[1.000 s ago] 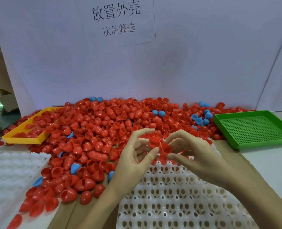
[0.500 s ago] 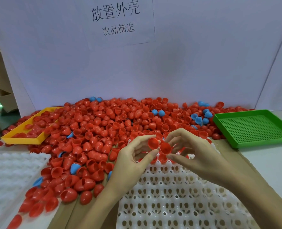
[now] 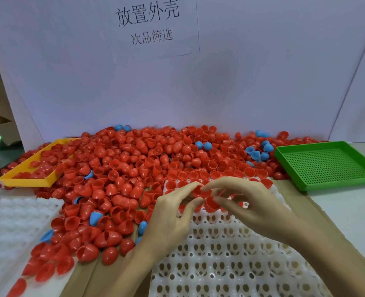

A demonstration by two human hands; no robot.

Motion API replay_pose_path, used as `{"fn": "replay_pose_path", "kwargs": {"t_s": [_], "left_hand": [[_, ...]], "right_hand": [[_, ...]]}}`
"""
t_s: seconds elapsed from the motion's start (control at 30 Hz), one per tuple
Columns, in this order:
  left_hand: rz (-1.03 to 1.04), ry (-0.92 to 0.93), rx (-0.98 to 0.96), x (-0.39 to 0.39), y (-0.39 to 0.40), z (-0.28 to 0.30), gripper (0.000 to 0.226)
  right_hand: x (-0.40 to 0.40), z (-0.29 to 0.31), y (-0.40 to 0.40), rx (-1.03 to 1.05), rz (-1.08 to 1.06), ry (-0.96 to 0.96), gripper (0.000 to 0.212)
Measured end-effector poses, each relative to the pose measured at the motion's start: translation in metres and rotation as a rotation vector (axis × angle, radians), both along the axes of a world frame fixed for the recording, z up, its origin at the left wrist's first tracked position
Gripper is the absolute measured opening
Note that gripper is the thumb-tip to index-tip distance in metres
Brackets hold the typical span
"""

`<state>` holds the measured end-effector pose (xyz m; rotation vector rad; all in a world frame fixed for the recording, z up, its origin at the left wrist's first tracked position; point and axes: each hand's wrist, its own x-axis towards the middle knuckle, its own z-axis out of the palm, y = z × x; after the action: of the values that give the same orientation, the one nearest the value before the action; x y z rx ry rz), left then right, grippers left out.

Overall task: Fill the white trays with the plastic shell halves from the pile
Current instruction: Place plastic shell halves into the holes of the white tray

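A big pile of red shell halves (image 3: 134, 168), with a few blue ones mixed in, covers the back of the table. A white tray (image 3: 220, 260) with rows of empty holes lies in front of me; several red shells sit in its far row. Over that far end, my left hand (image 3: 173, 215) pinches a red shell half (image 3: 197, 190) between thumb and forefinger. My right hand (image 3: 250, 209) grips another red shell half (image 3: 210, 204) just below it. The two shells nearly touch.
A second white tray (image 3: 12, 228) lies at the left. A yellow tray (image 3: 23, 181) partly buried in shells sits at back left, an empty green perforated tray (image 3: 327, 166) at back right. A white board with a printed sign stands behind the pile.
Both hands have moved slightly lower toward the tray's far rows, still holding their shells close together; the right hand's shell now sits below the left hand's.
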<state>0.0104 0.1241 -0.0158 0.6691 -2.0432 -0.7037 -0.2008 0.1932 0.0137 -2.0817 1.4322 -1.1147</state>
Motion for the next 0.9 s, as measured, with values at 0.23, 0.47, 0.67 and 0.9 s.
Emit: {"fn": "replay_pose_path", "kwargs": {"t_s": [0.23, 0.47, 0.67, 0.9], "left_hand": [[0.052, -0.035, -0.017, -0.004, 0.002, -0.006, 0.053], [0.253, -0.196, -0.041, 0.008, -0.018, -0.008, 0.038], [0.461, -0.382, 0.015, 0.023, -0.044, -0.023, 0.051], [0.151, -0.352, -0.182, 0.014, -0.045, -0.017, 0.039]], "right_hand": [[-0.013, 0.001, -0.002, -0.002, -0.123, 0.164, 0.031], [-0.063, -0.003, -0.007, 0.107, -0.375, 0.372, 0.023], [-0.069, -0.011, -0.012, 0.164, -0.405, 0.451, 0.015], [-0.06, -0.009, -0.012, 0.095, -0.397, 0.37, 0.014]]}}
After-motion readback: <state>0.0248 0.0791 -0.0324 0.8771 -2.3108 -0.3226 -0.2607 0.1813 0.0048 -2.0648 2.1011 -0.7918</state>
